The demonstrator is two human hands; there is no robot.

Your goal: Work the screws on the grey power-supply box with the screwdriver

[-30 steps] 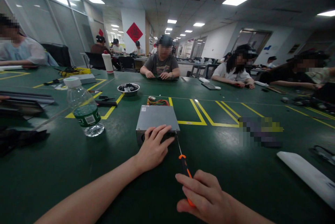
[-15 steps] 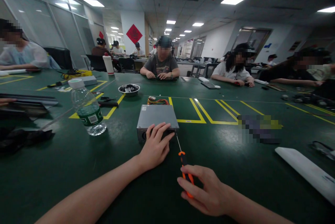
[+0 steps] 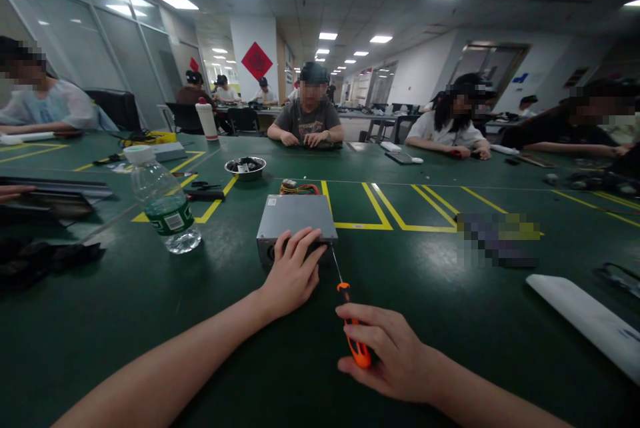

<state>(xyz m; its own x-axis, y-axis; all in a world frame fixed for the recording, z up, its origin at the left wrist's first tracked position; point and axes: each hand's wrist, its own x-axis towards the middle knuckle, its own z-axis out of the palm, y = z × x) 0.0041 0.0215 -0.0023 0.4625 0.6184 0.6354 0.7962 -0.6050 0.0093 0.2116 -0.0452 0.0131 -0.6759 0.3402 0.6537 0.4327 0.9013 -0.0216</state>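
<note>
Metal box (image 3: 295, 218) sits on green table (image 3: 425, 321), bottle (image 3: 171, 218) to its left. Left hand (image 3: 293, 275), fingers spread, braces box; right hand (image 3: 393, 351) wraps screwdriver (image 3: 344, 291), tip at box's front right corner. Best: shaft straight, box steady.

A bare left hand (image 3: 293, 275) lies spread over the front edge of a grey, rectangular metal box (image 3: 297, 215). A bare right hand (image 3: 387, 351) grips a slim orange-and-black-handled screwdriver (image 3: 344, 289) — its tip at the box's front right corner — above a smooth green table (image 3: 435, 295).
</note>
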